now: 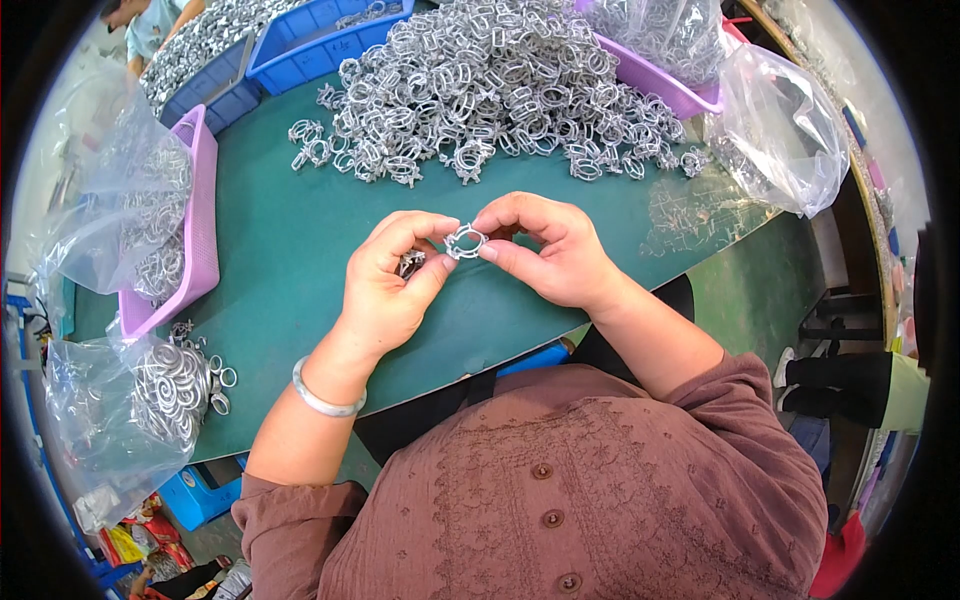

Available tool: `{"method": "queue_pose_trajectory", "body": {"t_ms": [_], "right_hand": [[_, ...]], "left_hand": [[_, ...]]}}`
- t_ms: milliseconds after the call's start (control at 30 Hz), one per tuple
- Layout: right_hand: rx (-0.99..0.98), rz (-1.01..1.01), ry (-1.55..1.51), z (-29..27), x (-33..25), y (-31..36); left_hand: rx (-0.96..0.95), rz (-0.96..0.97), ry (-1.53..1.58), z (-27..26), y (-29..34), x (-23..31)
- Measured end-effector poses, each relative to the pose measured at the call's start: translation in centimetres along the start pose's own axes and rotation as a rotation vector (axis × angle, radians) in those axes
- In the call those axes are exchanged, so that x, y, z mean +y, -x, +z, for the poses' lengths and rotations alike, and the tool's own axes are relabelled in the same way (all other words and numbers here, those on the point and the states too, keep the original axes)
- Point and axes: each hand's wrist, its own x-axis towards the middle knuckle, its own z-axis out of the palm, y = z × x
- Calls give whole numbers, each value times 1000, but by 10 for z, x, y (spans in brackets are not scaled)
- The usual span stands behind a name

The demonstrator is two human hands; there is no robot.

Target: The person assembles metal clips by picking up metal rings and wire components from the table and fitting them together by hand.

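Over the near half of the table, my left hand (392,270) and my right hand (553,250) hold one small ring-shaped metal clamp (466,241) between them. The clamp is silver, with a small lug at its left side. My left thumb and fingers pinch that side, while my right thumb and forefinger close on the opposite edge. Another small metal piece (411,263) sits inside the curled fingers of my left hand. Beyond the hands lies a large heap of similar clamps (490,85).
The green table (290,250) bears a purple basket (203,215) with a plastic bag of metal parts at left. Loose metal rings (170,392) spill from another bag nearby. Blue bins (320,45) stand at the back. A clear bag (780,130) hangs at right. Other people are nearby.
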Motion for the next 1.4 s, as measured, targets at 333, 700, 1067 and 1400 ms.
{"method": "queue_pose_trajectory", "body": {"t_ms": [333,700,1067,1400], "right_hand": [[41,64,-17,1,0,2],[25,82,-63,3,2,2],[3,190,-216,3,2,1],[-62,286,-237,2,0,0]], "left_hand": [[20,-158,141,1,0,10],[37,-40,37,1,0,6],[38,223,-239,4,-2,11],[49,239,-279,5,-3,10]]}}
